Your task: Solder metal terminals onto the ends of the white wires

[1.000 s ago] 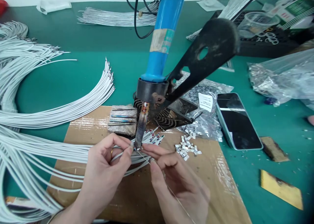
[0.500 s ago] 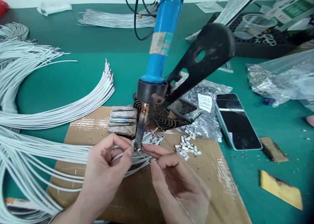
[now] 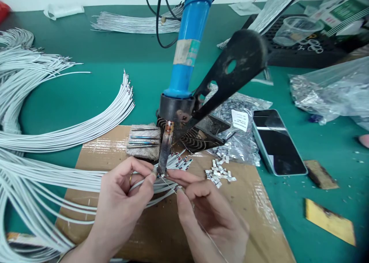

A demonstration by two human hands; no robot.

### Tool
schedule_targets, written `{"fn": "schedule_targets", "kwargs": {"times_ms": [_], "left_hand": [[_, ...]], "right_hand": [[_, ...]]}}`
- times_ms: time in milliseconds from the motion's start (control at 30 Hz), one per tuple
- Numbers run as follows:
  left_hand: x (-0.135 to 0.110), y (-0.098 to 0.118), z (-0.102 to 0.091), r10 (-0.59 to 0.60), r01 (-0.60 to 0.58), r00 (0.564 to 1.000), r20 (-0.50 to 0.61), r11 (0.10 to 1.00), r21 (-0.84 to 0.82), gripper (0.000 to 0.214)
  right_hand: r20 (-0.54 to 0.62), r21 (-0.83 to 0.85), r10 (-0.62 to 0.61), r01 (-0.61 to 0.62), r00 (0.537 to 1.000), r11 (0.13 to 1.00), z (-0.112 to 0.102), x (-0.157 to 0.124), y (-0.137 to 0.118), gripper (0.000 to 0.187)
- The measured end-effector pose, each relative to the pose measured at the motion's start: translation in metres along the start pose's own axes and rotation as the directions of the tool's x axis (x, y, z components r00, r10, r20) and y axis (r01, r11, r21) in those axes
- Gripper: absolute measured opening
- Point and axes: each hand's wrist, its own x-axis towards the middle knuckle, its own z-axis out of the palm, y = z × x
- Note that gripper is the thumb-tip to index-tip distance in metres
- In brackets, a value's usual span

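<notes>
My left hand (image 3: 127,197) pinches the end of a white cable (image 3: 137,184) just beneath a soldering iron. The iron has a blue handle (image 3: 184,55) and points down from a black stand (image 3: 230,67); its dark tip (image 3: 163,161) meets the work between my fingertips. In my right hand (image 3: 211,213), thumb and fingers are closed on a thin solder wire (image 3: 211,238), which runs up to the tip. A tiny pale piece (image 3: 162,175) shows at the tip, too small to make out fully. Behind my fingers lies a bundle of white cables (image 3: 175,163) with dark and coloured ends.
Cardboard (image 3: 245,201) lies under the work. Small metal pieces (image 3: 220,172) are scattered to the right, near a bag of parts (image 3: 230,105) and a phone (image 3: 279,144). A grey pad (image 3: 143,149) sits left of the iron. More cable bundles (image 3: 86,128) fill the left side.
Hardly anything differs. The view has shifted slightly, and both hands keep their grip at the iron's tip.
</notes>
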Motion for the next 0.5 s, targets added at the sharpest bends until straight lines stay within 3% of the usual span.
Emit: {"fn": "schedule_targets", "kwargs": {"times_ms": [500], "left_hand": [[-0.0022,0.0013,-0.0013,0.002,-0.002,1.000,0.004,1.000,-0.018,0.014]], "right_hand": [[0.016,0.023,0.007,-0.007,1.000,1.000,0.0005,-0.0023,0.0051,0.020]]}}
